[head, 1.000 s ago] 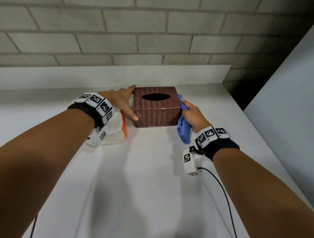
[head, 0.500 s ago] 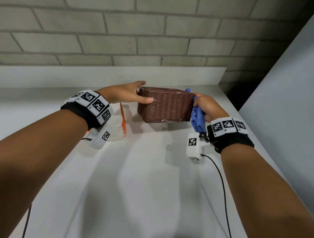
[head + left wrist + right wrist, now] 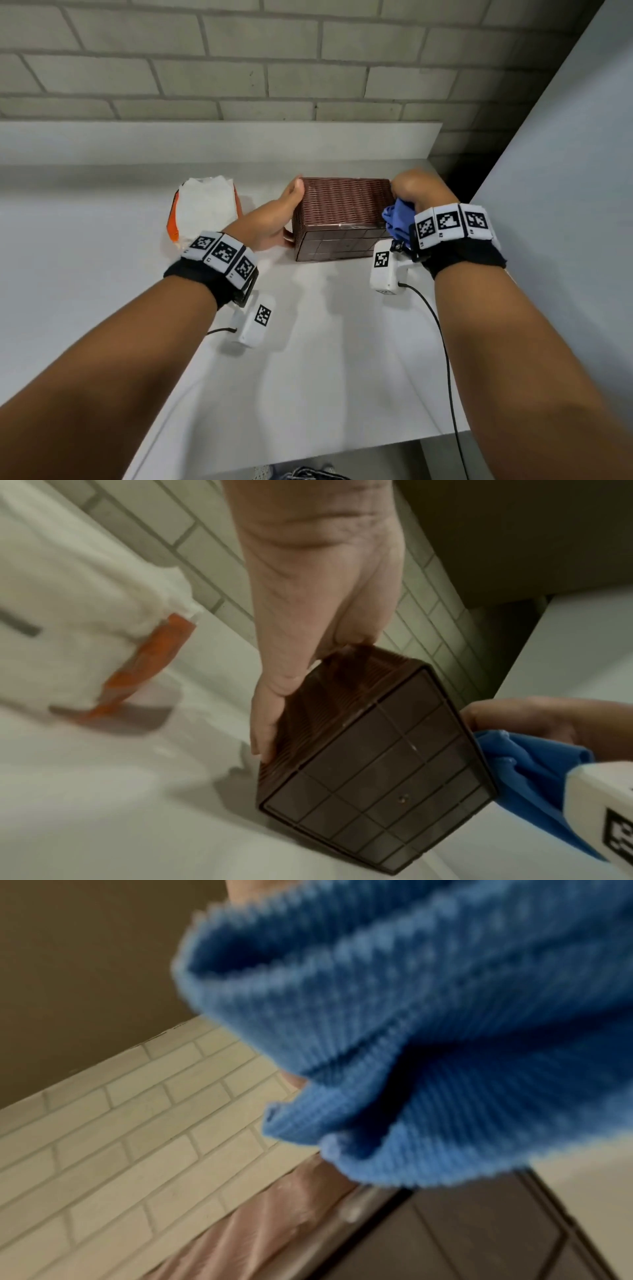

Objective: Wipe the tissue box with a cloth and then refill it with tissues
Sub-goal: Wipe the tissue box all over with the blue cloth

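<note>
On the table the box stands tipped, its gridded base toward the person, with the tissue pack just left of it. The left hand cups its left end, thumb along it, fingers wrapping the far edge. The right hand clenches the cloth against the right end. Wiping looks underway; next, rub the base, keeping the left grip firm

A flat white table is seen, backed by a low white upstand. Behind it, a wall of pale grey bricks is shown. A plain grey panel is set along the table's right side, with a dark gap at the corner.
</note>
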The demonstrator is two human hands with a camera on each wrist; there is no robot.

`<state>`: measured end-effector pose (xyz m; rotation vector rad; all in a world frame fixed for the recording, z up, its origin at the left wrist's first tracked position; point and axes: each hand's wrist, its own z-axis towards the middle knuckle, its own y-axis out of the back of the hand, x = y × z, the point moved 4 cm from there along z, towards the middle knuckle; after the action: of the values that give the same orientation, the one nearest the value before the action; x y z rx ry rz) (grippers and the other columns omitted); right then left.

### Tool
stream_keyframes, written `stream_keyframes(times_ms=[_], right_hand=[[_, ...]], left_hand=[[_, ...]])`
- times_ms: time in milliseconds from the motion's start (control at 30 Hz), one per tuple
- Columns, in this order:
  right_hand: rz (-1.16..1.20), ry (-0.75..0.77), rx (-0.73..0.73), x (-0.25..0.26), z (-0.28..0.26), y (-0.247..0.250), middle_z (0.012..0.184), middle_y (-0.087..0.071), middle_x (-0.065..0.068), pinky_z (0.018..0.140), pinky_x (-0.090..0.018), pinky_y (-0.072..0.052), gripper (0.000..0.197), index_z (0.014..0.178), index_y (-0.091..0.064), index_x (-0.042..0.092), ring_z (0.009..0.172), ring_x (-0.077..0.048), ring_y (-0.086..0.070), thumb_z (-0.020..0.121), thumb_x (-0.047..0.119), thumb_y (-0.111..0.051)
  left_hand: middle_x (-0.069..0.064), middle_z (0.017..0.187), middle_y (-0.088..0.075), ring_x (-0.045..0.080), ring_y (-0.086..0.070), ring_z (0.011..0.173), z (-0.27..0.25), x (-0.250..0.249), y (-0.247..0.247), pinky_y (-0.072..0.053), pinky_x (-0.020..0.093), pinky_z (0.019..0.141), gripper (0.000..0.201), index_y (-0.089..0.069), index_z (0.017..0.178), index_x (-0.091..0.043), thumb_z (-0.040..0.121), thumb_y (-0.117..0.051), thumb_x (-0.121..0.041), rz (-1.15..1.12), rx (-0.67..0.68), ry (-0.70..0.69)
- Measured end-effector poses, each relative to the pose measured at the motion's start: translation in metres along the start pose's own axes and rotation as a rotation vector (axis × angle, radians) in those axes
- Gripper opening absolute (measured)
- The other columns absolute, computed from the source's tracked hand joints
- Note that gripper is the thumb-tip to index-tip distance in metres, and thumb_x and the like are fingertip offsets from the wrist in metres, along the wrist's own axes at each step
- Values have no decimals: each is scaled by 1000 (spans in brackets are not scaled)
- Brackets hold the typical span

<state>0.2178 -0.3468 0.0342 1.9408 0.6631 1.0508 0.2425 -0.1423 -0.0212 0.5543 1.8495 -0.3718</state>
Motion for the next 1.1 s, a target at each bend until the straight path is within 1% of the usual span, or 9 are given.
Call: stream_keyframes(times_ms=[33, 100, 167, 267, 433, 667, 800, 933, 1100], right_hand=[[-19, 13, 4, 3, -4, 0, 128, -50, -29, 99, -38, -37, 35, 73, -50, -8, 100, -29, -45, 99, 0, -28], [-100, 14, 47, 8, -7, -2, 136, -49, -29, 99, -38, -36, 36, 100, -58, -16, 115, -33, -51, 100, 0, -26], [-95, 9, 8, 11, -11, -3, 139, -47, -28, 105, -37, -34, 39, 126, -50, -16, 129, -37, -46, 101, 2, -26], [-106, 4, 1, 14, -19, -7, 142, -46, -26, 104, -36, -35, 40, 133, -45, -12, 131, -36, -44, 101, 2, -26], [-134, 51, -63, 24, -27, -9, 142, -45, -23, 96, -38, -42, 40, 136, -42, -6, 126, -36, -49, 97, -1, -34], [-122, 337, -103, 66, -47, -25, 145, -38, -24, 100, -43, -39, 57, 150, -19, 11, 128, -40, -43, 95, 2, -32], [-192, 350, 84, 84, -50, -62, 161, -6, -16, 116, -43, -21, 60, 154, -2, 15, 147, -38, -6, 99, 13, -29], [-338, 379, 63, 88, -47, -76, 161, 11, -12, 120, -45, -3, 61, 154, -2, 12, 147, -38, 13, 102, 40, -20], [-440, 526, -12, 91, -37, -92, 162, 10, -9, 121, -45, 4, 57, 154, -3, 16, 149, -33, 12, 103, 36, -15]], left_hand=[[-18, 112, -45, 21, -46, 122, -1, 3, -2, -47, 43, 86, 41, -32, 133, -43, 98, -11, -50, -41, 22, -8], [-15, 129, -44, 19, -44, 126, -4, 10, -6, -50, 40, 87, 50, -31, 138, -35, 96, -12, -55, -88, 80, -8], [-9, 154, -24, 20, -36, 136, -4, 17, -5, -48, 45, 96, 63, -6, 150, -34, 94, -28, -54, -89, 104, -25], [-11, 153, -20, 12, -34, 134, -4, 22, 0, -35, 38, 109, 101, 21, 146, -37, 90, -58, -9, 99, 92, -96], [-2, 146, -34, 19, -45, 129, 3, 17, 9, -43, 25, 98, 113, -7, 149, -22, 67, -79, 5, 262, -44, -196], [4, 146, -35, 16, -35, 133, 11, 19, 13, -37, 33, 109, 112, -9, 147, -16, 64, -82, 4, 330, -68, -212], [1, 137, -35, 14, -39, 126, 14, 21, 16, -43, 24, 93, 107, -6, 148, -12, 70, -74, 11, 332, -55, -219], [-2, 130, -37, 18, -40, 129, 14, 26, 21, -46, 35, 99, 107, -9, 146, -13, 66, -77, 10, 329, -51, -208], [-6, 127, -38, 7, -39, 119, 16, 23, 23, -44, 1, 75, 102, -15, 145, -10, 67, -78, 10, 410, -55, -253]])
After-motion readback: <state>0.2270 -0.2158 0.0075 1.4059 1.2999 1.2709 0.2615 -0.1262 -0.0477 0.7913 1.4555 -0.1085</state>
